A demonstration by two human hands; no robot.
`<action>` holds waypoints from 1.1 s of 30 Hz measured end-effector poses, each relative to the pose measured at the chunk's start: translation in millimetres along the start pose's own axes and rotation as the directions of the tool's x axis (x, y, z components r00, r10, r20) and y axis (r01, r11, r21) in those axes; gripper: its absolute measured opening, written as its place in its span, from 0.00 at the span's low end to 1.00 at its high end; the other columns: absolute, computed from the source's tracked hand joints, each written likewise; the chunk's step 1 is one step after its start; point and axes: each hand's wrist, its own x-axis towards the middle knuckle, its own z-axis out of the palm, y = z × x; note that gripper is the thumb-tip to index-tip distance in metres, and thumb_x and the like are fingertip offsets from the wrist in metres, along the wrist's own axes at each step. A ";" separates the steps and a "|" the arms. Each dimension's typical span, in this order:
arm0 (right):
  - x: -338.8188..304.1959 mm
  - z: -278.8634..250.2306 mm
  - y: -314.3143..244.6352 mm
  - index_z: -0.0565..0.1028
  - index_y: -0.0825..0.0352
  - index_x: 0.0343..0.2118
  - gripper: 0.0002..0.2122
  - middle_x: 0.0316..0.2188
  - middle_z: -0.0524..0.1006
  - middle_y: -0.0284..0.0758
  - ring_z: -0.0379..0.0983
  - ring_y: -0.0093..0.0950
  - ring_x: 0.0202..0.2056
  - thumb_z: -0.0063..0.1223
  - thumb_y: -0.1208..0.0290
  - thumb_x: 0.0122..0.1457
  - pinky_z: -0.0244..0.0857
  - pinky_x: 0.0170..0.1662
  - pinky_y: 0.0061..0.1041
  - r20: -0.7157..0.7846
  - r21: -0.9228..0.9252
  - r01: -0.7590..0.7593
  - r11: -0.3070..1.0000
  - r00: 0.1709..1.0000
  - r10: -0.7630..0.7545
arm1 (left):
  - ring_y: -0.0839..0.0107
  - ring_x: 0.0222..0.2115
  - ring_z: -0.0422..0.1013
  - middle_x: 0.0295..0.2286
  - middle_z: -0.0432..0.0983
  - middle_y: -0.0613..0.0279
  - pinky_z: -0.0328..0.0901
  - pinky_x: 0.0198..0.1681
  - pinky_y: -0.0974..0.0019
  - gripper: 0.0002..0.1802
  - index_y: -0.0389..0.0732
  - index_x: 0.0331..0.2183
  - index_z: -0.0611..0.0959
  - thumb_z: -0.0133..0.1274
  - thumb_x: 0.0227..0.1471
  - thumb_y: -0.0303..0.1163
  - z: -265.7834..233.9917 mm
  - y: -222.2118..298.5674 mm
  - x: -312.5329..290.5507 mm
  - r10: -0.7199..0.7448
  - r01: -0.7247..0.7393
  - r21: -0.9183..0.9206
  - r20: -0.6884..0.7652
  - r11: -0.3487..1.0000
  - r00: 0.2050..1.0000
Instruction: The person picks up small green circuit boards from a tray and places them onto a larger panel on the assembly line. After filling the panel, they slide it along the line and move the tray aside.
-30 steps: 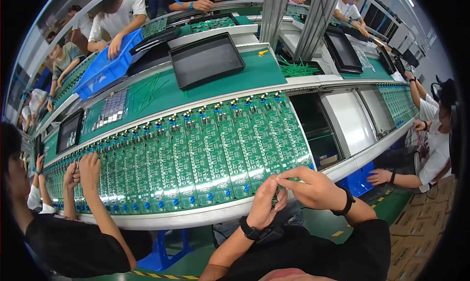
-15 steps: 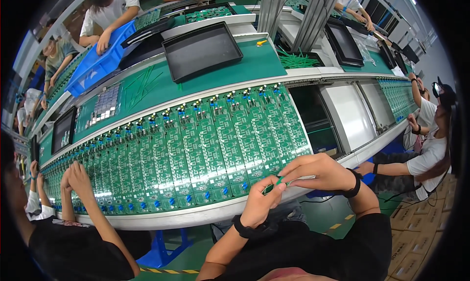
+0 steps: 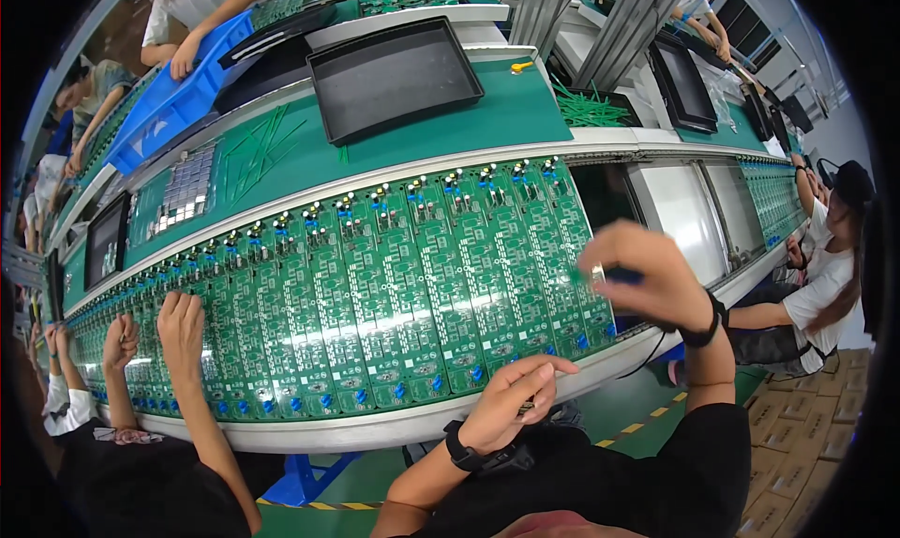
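My left hand (image 3: 511,402) is held at the front rail of the line, its fingers curled round something small, mostly hidden in the palm. Its index finger points right. My right hand (image 3: 647,271) hovers over the right end of a row of green circuit boards (image 3: 412,294); thumb and fingers come together in a pinch. Motion smears that hand, and a small greenish and silvery bit at its fingertips is too blurred to name. The boards lie side by side, with blue round parts along the near edge and small upright components along the far edge.
Beyond the boards, a black tray (image 3: 394,79) rests on a green mat, with green strips (image 3: 262,154) and a yellow object (image 3: 521,67). More strips fill a bin (image 3: 595,109). A co-worker's hands (image 3: 178,336) reach over the boards on my left; another person (image 3: 825,266) sits at right.
My hands were together over a small green item; now they are apart. The right hand has risen and moved right and away from me, over the boards' end. The left stayed near the rail.
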 end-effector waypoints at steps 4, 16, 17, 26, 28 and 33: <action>16.2 -2.7 69.9 0.73 0.67 0.33 0.12 0.32 0.74 0.36 0.71 0.34 0.35 0.57 0.80 0.43 0.65 0.38 0.27 -0.113 -0.321 0.016 0.947 0.992 -0.055 | 0.85 0.15 0.53 0.16 0.58 0.73 0.48 0.16 0.79 0.16 0.32 0.41 0.74 0.40 0.59 0.34 -4.2 0.5 4.8 -0.094 0.090 0.062 0.062 0.994 0.994; 41.5 8.5 121.6 0.72 0.67 0.34 0.13 0.30 0.72 0.35 0.69 0.35 0.36 0.57 0.81 0.42 0.65 0.38 0.29 -0.039 -0.405 0.099 0.909 0.991 -0.126 | 0.84 0.15 0.53 0.15 0.58 0.73 0.48 0.18 0.79 0.14 0.32 0.37 0.76 0.43 0.58 0.34 -15.4 -3.5 0.2 -0.194 0.181 0.174 0.065 0.968 0.979; 42.2 8.4 121.9 0.72 0.67 0.33 0.13 0.30 0.71 0.35 0.69 0.35 0.36 0.57 0.81 0.42 0.65 0.38 0.29 -0.035 -0.408 0.102 0.907 0.991 -0.128 | 0.84 0.15 0.53 0.15 0.58 0.73 0.48 0.18 0.79 0.14 0.32 0.37 0.76 0.44 0.58 0.34 -15.6 -3.8 0.6 -0.204 0.188 0.191 0.069 0.963 0.977; 46.4 4.9 126.9 0.71 0.67 0.32 0.13 0.31 0.71 0.36 0.69 0.35 0.36 0.58 0.82 0.41 0.65 0.39 0.30 -0.008 -0.380 0.070 0.922 0.997 -0.079 | 0.84 0.15 0.53 0.15 0.58 0.72 0.49 0.18 0.78 0.13 0.32 0.36 0.76 0.44 0.58 0.34 -19.8 -7.0 2.6 -0.206 0.196 0.129 0.066 0.972 0.976; 46.1 3.1 126.3 0.71 0.67 0.32 0.13 0.31 0.71 0.36 0.69 0.36 0.36 0.58 0.81 0.41 0.65 0.39 0.30 0.007 -0.392 0.066 0.917 0.998 -0.069 | 0.84 0.15 0.53 0.15 0.58 0.72 0.49 0.19 0.79 0.14 0.32 0.36 0.75 0.43 0.58 0.34 -19.1 -7.4 3.4 -0.207 0.198 0.113 0.069 0.974 0.976; 54.2 -1.9 128.4 0.71 0.67 0.31 0.12 0.31 0.71 0.36 0.69 0.36 0.37 0.58 0.79 0.41 0.64 0.40 0.32 0.096 -0.465 0.078 0.882 0.995 -0.038 | 0.84 0.15 0.53 0.15 0.58 0.72 0.49 0.19 0.79 0.14 0.31 0.36 0.75 0.41 0.59 0.34 -17.4 -6.4 4.2 -0.192 0.184 0.110 0.067 0.977 0.979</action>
